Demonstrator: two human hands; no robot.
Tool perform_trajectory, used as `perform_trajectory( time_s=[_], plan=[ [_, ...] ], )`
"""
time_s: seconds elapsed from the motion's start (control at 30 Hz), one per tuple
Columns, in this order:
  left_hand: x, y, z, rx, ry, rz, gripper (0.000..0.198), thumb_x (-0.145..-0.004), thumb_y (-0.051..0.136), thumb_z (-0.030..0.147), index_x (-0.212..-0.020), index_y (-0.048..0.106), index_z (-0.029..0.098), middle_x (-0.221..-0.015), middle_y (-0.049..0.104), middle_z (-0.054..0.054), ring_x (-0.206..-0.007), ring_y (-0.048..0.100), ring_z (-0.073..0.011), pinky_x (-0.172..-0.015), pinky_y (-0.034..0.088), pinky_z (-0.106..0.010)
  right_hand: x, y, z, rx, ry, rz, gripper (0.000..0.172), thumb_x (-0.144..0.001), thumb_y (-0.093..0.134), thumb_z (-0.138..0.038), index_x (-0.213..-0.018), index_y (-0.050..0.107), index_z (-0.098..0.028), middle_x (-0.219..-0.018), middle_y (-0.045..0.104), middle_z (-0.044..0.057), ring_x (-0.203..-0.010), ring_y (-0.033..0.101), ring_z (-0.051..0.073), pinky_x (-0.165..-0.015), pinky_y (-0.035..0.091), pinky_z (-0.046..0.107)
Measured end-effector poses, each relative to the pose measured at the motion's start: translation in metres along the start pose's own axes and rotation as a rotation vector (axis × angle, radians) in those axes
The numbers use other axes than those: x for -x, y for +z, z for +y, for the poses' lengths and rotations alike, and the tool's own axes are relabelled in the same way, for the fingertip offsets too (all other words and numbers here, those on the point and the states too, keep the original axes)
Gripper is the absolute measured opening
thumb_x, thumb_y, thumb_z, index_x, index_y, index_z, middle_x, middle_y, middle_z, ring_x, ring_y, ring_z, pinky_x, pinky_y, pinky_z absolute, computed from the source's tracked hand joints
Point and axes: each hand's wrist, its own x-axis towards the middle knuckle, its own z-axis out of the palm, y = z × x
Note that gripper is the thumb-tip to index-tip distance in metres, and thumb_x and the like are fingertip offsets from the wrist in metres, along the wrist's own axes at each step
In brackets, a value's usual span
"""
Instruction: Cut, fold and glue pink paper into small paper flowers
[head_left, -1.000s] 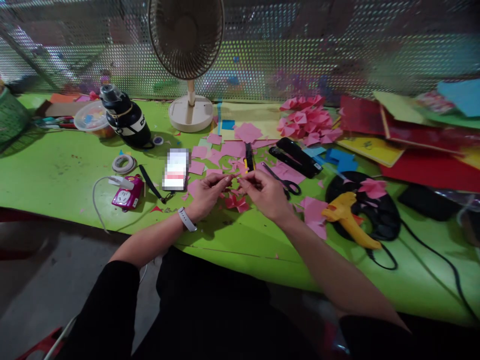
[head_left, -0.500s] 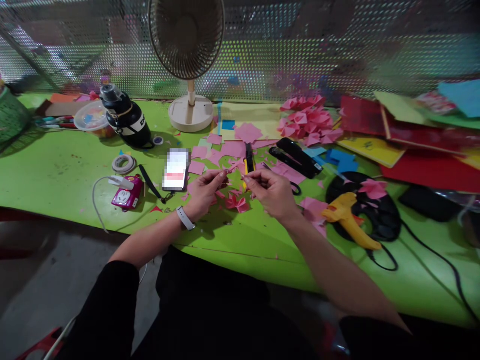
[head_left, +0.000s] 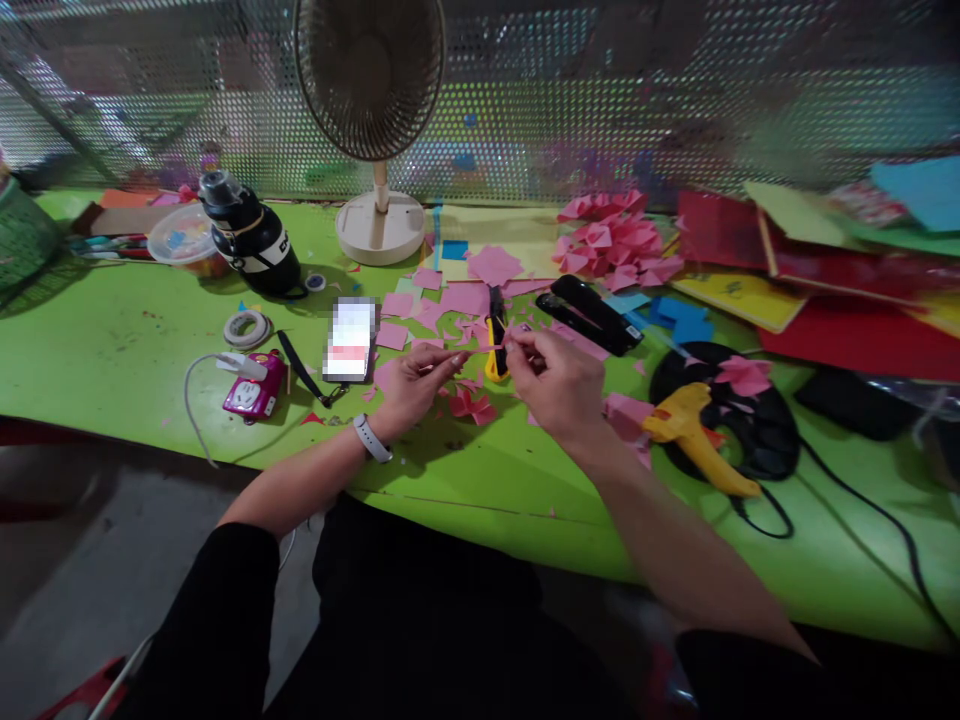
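Observation:
A thin pink paper strip (head_left: 486,349) stretches between my fingertips. My left hand (head_left: 420,385), with a pale watch strap on its wrist, pinches one end. My right hand (head_left: 556,385) is closed on the other end, its fingertips partly hiding it. Just behind the strip lies a yellow and black utility knife (head_left: 496,362). Below it on the green table (head_left: 465,475) rests a folded pink paper flower (head_left: 472,405), among pink scraps. Behind my right hand sits a black stapler (head_left: 589,312).
A phone (head_left: 351,340), a pink power adapter (head_left: 255,388) and a dark bottle (head_left: 251,240) stand left. A fan (head_left: 381,228) is at the back, near a pile of pink paper flowers (head_left: 615,240). A yellow glue gun (head_left: 697,440) with a cord lies right.
My hands have moved apart, the right one drawing to the right and slightly up. The pink strip now shows stretched between them.

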Motion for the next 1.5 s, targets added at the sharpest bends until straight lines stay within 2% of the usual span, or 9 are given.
perform_trajectory(
  time_s=[0.1,0.27,0.4,0.47,0.57,0.77,1.07,1.33,1.5],
  plan=[
    [-0.001,0.000,0.001,0.108,-0.107,0.026,0.029,-0.074,0.083,0.046,-0.090,0.080,0.021,-0.084,0.072,-0.003,-0.075,0.064,-0.0109,-0.069,0.053,-0.026,-0.005,-0.003,0.006,0.012,0.060,-0.033,0.016,-0.092,0.060,-0.033,-0.085,0.071,-0.023,-0.075,0.074,0.006,-0.063,0.066,0.020,-0.059,0.051,0.034],
    [-0.004,-0.002,0.000,0.284,-0.220,0.091,0.026,-0.072,0.086,0.041,-0.087,0.078,0.021,-0.088,0.072,-0.003,-0.078,0.065,-0.0096,-0.074,0.055,-0.027,-0.009,-0.013,-0.001,-0.341,0.227,0.046,0.022,-0.092,0.064,-0.043,-0.090,0.069,-0.022,-0.074,0.071,0.004,-0.057,0.063,0.016,-0.051,0.051,0.030],
    [-0.002,0.000,-0.003,0.299,-0.223,0.060,0.027,-0.072,0.086,0.042,-0.087,0.078,0.021,-0.084,0.072,-0.001,-0.077,0.065,-0.0088,-0.074,0.055,-0.026,0.002,-0.008,-0.018,-0.508,0.198,-0.208,0.024,-0.092,0.066,-0.045,-0.093,0.072,-0.022,-0.073,0.071,0.003,-0.055,0.062,0.015,-0.048,0.051,0.028],
    [0.000,0.002,-0.003,0.285,-0.223,0.059,0.029,-0.072,0.086,0.043,-0.088,0.078,0.020,-0.084,0.072,-0.001,-0.077,0.066,-0.0088,-0.074,0.055,-0.025,0.006,-0.001,-0.023,-0.505,0.185,-0.274,0.025,-0.092,0.065,-0.046,-0.093,0.073,-0.022,-0.073,0.072,0.003,-0.058,0.065,0.016,-0.051,0.052,0.029],
    [0.001,0.005,-0.004,0.275,-0.233,0.042,0.028,-0.074,0.085,0.043,-0.091,0.079,0.022,-0.088,0.074,-0.002,-0.079,0.068,-0.0099,-0.076,0.056,-0.026,0.008,0.006,-0.021,-0.474,0.200,-0.288,0.029,-0.092,0.065,-0.049,-0.094,0.074,-0.022,-0.074,0.074,0.004,-0.062,0.068,0.018,-0.054,0.052,0.029],
    [0.002,0.006,-0.002,0.268,-0.163,-0.051,0.026,-0.073,0.085,0.038,-0.095,0.081,0.026,-0.106,0.078,-0.003,-0.097,0.070,-0.0138,-0.092,0.054,-0.030,0.005,0.007,-0.013,-0.523,0.223,-0.331,0.036,-0.091,0.065,-0.056,-0.098,0.075,-0.022,-0.071,0.070,0.001,-0.052,0.061,0.014,-0.048,0.047,0.026],
    [0.003,0.003,-0.005,0.197,-0.076,-0.019,0.021,-0.071,0.087,0.034,-0.091,0.083,0.028,-0.101,0.076,-0.001,-0.101,0.069,-0.0151,-0.101,0.053,-0.035,0.003,0.004,-0.013,-0.494,0.146,-0.413,0.036,-0.097,0.056,-0.051,-0.104,0.074,-0.020,-0.081,0.072,0.005,-0.065,0.066,0.018,-0.059,0.053,0.031],
    [0.005,0.002,0.001,0.111,-0.077,-0.051,0.017,-0.076,0.084,0.035,-0.091,0.083,0.028,-0.097,0.075,-0.002,-0.096,0.067,-0.0142,-0.096,0.053,-0.034,0.003,0.005,-0.012,-0.534,0.100,-0.416,0.025,-0.095,0.061,-0.042,-0.103,0.078,-0.025,-0.103,0.078,0.007,-0.091,0.073,0.024,-0.082,0.059,0.042],
    [0.006,0.003,0.003,0.103,-0.091,-0.029,0.019,-0.074,0.085,0.037,-0.090,0.083,0.027,-0.095,0.074,-0.003,-0.094,0.066,-0.0156,-0.085,0.056,-0.031,0.003,0.006,-0.012,-0.537,0.124,-0.423,0.026,-0.095,0.062,-0.043,-0.102,0.078,-0.024,-0.095,0.078,0.007,-0.083,0.073,0.023,-0.074,0.060,0.040]
  ],
)
